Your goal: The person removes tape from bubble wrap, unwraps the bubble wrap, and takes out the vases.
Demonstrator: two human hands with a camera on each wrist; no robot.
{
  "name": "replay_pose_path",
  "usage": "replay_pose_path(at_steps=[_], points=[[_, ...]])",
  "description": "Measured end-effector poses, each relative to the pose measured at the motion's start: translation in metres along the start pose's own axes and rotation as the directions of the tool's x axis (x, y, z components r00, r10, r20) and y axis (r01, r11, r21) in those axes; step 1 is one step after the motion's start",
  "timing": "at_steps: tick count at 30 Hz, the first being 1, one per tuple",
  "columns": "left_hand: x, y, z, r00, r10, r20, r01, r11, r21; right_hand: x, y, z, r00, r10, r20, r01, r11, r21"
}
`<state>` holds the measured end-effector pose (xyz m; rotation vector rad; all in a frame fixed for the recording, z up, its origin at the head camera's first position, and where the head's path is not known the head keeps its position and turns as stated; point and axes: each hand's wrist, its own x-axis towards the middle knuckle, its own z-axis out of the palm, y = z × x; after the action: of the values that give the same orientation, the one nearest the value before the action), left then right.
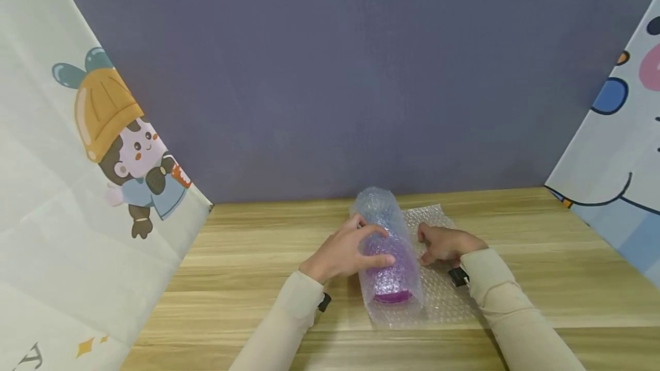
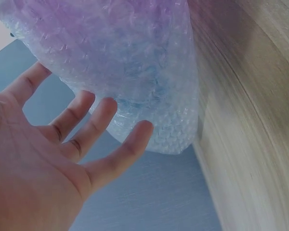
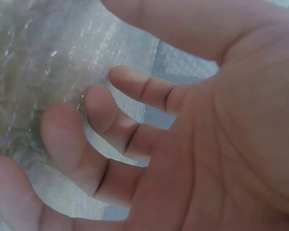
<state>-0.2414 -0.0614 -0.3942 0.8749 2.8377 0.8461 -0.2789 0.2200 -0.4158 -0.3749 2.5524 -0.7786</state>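
A purple and blue cylinder point(image 1: 393, 297), its exact kind blurred by the wrapping, lies rolled in clear bubble wrap point(image 1: 378, 205). My left hand point(image 1: 345, 251) rests on the roll from the left, with thumb and forefinger spread across its top. In the left wrist view the other fingertips point(image 2: 143, 129) meet the side of the wrap point(image 2: 168, 130), fingers loosely bent. To the right of the roll, my right hand point(image 1: 447, 243) is low over the flat, unrolled part of the wrap. The right wrist view shows its fingers point(image 3: 62, 137) gently bent and apart, close to the wrap point(image 3: 43, 57).
The roll lies on a wood-grain table point(image 1: 247, 279). A dark grey-blue panel point(image 1: 330, 85) rises at the back edge. White cloths with cartoon prints hang at the left point(image 1: 62, 233) and right point(image 1: 608, 159).
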Motion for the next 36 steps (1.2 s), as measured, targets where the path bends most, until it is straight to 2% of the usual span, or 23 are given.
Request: replay_pose_path(at_steps=[14,21,31,36], points=[[-0.003,0.001,-0.008,0.994,0.064,-0.083,-0.051,0.988,0.143,-0.001,-0.005,0.003,1.0,-0.009,-0.002,0.009,1.0,0.003],[-0.005,-0.002,-0.013,0.994,0.066,-0.085,-0.05,0.983,0.178,-0.002,-0.008,0.005,1.0,0.0,0.008,0.0,1.0,0.02],[0.003,-0.003,-0.012,0.996,0.045,-0.077,-0.031,0.982,0.184,0.006,-0.001,-0.004,0.999,-0.031,0.019,0.031,0.999,0.018],[0.007,0.0,-0.012,0.995,0.061,-0.076,-0.045,0.978,0.202,0.013,0.005,-0.009,0.999,-0.039,0.035,0.038,0.999,0.034]])
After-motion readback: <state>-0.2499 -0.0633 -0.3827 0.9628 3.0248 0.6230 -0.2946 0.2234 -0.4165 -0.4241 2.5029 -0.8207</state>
